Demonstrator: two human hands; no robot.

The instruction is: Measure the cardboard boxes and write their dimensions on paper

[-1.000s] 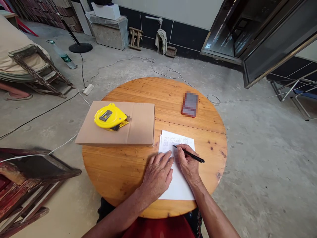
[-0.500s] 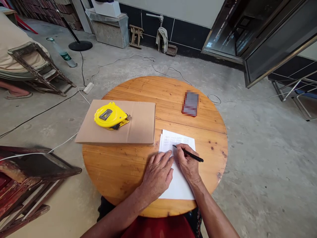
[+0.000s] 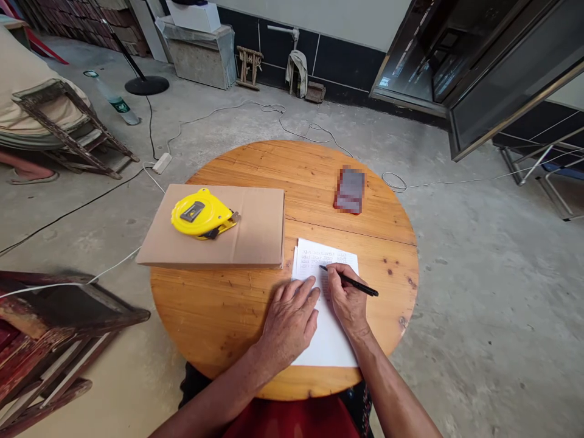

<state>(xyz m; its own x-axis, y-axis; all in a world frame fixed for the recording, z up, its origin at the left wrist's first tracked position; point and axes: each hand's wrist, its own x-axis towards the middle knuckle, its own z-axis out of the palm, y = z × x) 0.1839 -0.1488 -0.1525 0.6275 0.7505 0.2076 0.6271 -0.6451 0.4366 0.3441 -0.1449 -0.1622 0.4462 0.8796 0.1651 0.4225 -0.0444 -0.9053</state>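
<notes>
My right hand (image 3: pixel 347 299) pinches a black pen (image 3: pixel 358 285), its tip resting on a white sheet of paper (image 3: pixel 326 337) with a few lines of writing at the top. My left hand (image 3: pixel 291 321) lies flat with fingers stretched out, pressing on the sheet's left edge. The paper sits at the near right of a round wooden table (image 3: pixel 219 310).
A flat cardboard piece (image 3: pixel 258 228) lies on the table's left with a yellow tape measure (image 3: pixel 199 214) on it. A blurred dark rectangle (image 3: pixel 350 190) lies at the far right. A dark wooden stool (image 3: pixel 55 328) stands left. Cables (image 3: pixel 283 118) run over the concrete floor.
The pen has shifted very slightly on the paper; both hands stay in place.
</notes>
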